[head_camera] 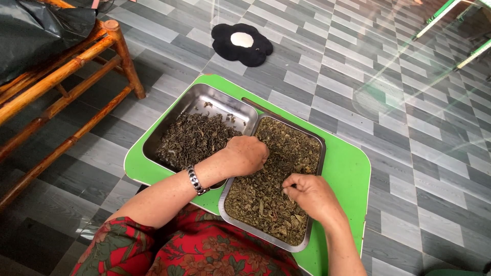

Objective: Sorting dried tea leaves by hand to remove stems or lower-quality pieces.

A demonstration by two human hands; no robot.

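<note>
While both hands [245, 153] [309, 194] sift, the leaf-filled tray [317, 140] lies lengthwise away.

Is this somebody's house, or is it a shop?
Probably a home. There is a grey tiled floor, a bamboo chair and a flower-shaped cushion, and two metal trays of dried leaves on a low green table.

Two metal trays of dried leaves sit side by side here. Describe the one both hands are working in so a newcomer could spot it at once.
Find the green board lying on the grey tiled floor; two steel trays rest on it. The tray in question is the one on the right, nearer the board's middle, with the left hand and right hand in its leaves. Its leaves fill it edge to edge, while the neighbouring tray shows bare metal at its far end.
</note>
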